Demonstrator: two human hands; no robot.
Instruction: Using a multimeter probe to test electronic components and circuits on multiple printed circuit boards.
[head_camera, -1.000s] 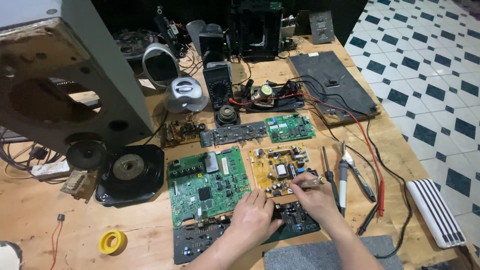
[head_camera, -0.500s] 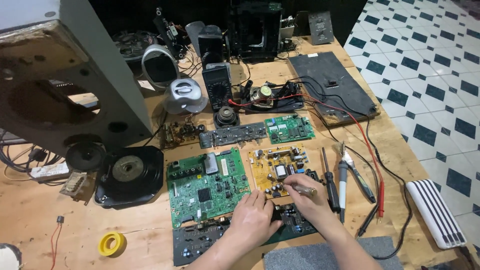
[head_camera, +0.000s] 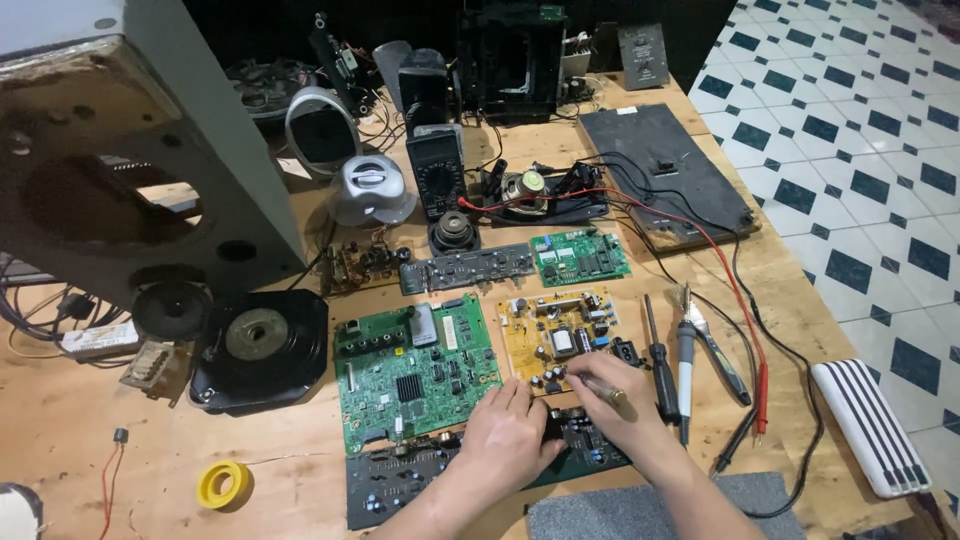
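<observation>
In the head view, both hands meet at the near edge of a wooden table (head_camera: 100, 440). The left hand (head_camera: 515, 435) lies flat with its fingers together, pressing on a dark circuit board (head_camera: 400, 490) that stretches left to right along the table edge. The right hand (head_camera: 625, 405) is closed around a thin tool with a brass-coloured tip (head_camera: 600, 388); the tool points to the left and a little away from the person, toward the near edge of a yellow circuit board (head_camera: 560, 335). So the yellow board lies just beyond the hands, and the right hand is the nearer one to it. This board is almost square, matte, and crowded with small capacitors and a transformer.

Just to the left lies a green circuit board (head_camera: 410, 370), flat and glossy. To the right lie a black screwdriver (head_camera: 658, 355) and pliers (head_camera: 715, 345), their long axes running away from the person. A yellow tape roll (head_camera: 223, 485) rests well apart on the left.
</observation>
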